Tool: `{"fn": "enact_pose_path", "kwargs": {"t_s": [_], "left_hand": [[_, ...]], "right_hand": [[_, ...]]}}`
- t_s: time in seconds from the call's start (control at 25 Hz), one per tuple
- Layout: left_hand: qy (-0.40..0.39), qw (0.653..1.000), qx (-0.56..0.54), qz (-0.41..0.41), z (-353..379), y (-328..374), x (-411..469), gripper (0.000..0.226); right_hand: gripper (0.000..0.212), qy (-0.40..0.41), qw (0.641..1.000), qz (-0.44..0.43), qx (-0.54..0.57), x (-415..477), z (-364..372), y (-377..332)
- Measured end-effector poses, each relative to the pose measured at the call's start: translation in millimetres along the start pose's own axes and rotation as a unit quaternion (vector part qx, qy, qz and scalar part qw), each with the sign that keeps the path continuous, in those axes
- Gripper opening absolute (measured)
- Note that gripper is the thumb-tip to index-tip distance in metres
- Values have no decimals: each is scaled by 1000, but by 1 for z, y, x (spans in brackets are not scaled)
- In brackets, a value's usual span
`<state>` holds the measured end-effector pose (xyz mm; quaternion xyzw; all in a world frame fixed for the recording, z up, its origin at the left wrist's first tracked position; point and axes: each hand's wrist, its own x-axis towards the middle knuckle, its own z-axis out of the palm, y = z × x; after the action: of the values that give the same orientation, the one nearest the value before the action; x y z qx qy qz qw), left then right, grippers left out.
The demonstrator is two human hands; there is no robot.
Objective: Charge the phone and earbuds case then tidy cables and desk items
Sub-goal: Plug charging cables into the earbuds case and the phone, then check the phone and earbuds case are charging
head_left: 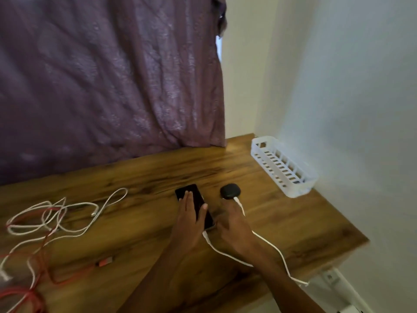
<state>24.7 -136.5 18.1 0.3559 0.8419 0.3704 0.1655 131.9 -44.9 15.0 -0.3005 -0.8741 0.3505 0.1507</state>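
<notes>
Black phone (199, 199) lies at lower center on the wooden desk (135, 177). The left hand (191, 220) rests flat on it, fingers straight. A round black earbuds case (230, 192) sits just to its right, with 1 white cable (270, 243) plugged in. I cannot tell what the right hand (232, 229) grips. A white slotted basket (297, 193) stands at right.

Purple curtain (108, 75), wht walls (349, 75), wood desk (158, 172)

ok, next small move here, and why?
Probably press the white plug fully into the phone. The left hand lies flat on it, the right hand is at its near end, and whether the plug is seated can't be told. The earbuds case already has its cable in.
</notes>
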Motion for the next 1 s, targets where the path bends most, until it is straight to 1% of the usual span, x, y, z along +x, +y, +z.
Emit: {"fn": "enact_pose_path", "kwargs": {"t_s": [0.08,0.12,0.16,0.24,0.32,0.4,0.52,0.56,0.6,0.68,0.76,0.84,0.92,1.0], "left_hand": [[34,995,-77,-53,-3,-6,-1,58],[61,984,-142,-84,-5,-6,-2,52],[82,964,-214,-137,-7,-3,-2,48],[88,902,-348,-242,-10,1,-3,46],[76,851,-435,-284,-12,3,-3,42],[81,817,-487,-296,-12,6,-1,40],[103,793,-504,-325,-12,9,5,28],[104,786,-507,-338,-11,9,6,21],[103,778,-512,-348,-10,9,7,20],[102,763,-529,-356,-6,5,7,22],[100,745,-563,-345,-4,4,6,23],[99,730,-598,-314,-7,8,4,27],[90,741,-611,-265,-14,17,4,33],[79,763,-609,-202,-27,32,7,35]], "right_hand": [[43,-38,999,9,-25,12,11,8],[39,-52,998,17,-15,15,12,7],[38,-61,998,21,-9,18,14,6],[34,-80,996,30,11,22,14,0],[29,-89,994,48,31,26,15,-5],[29,-93,987,98,86,31,16,-9],[33,-101,956,199,191,43,12,-13],[33,-101,946,226,209,47,12,-13],[31,-101,935,250,229,49,11,-14],[27,-85,913,288,277,47,13,-18],[25,-86,884,312,337,43,15,-19],[25,-83,858,309,401,39,10,-21],[26,-79,847,270,452,40,-1,-28],[30,-66,830,215,511,44,-19,-43]]}}
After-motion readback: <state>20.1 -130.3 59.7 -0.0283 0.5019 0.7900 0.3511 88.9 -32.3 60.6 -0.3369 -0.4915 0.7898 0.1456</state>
